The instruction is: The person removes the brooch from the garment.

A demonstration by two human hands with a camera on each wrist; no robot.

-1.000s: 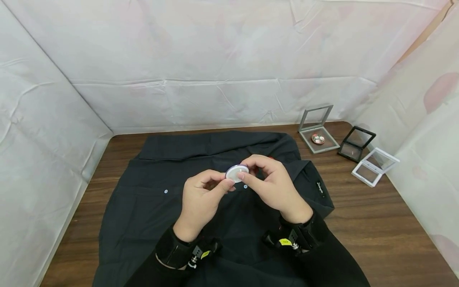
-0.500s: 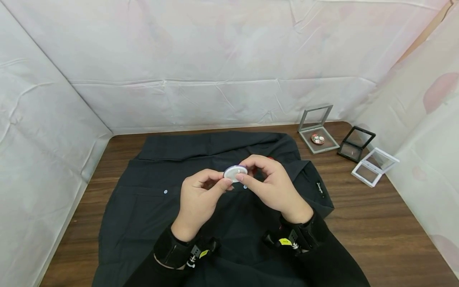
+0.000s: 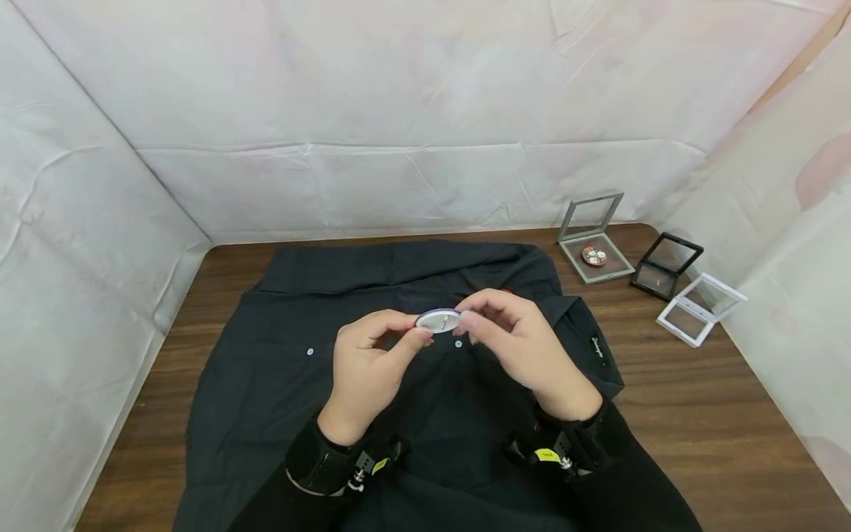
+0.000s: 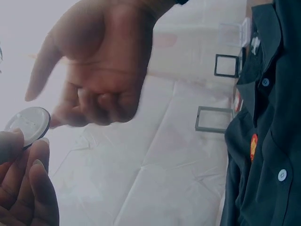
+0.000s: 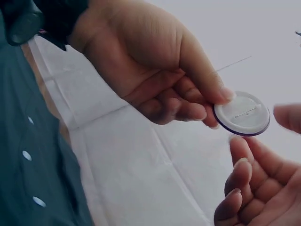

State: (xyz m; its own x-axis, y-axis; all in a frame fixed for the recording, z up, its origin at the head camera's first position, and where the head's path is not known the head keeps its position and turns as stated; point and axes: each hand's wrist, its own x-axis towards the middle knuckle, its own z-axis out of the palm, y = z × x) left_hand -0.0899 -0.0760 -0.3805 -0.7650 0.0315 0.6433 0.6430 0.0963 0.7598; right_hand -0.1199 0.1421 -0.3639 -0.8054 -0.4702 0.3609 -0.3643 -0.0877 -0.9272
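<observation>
Pale cloth backs the wooden surface, where a dark shirt lies spread. Left hand pinches the badge by its rim, above the shirt. Right hand: thumb clear, fingers loosely bent beside the opposite rim. Probable step: working the pin; next move calls for a steady left pinch. Badge: round, white back upward, purple edge. Latch state unclear.

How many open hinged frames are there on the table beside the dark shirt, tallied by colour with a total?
Grey frame: 1
Black frame: 1
White frame: 1
Total: 3
</observation>
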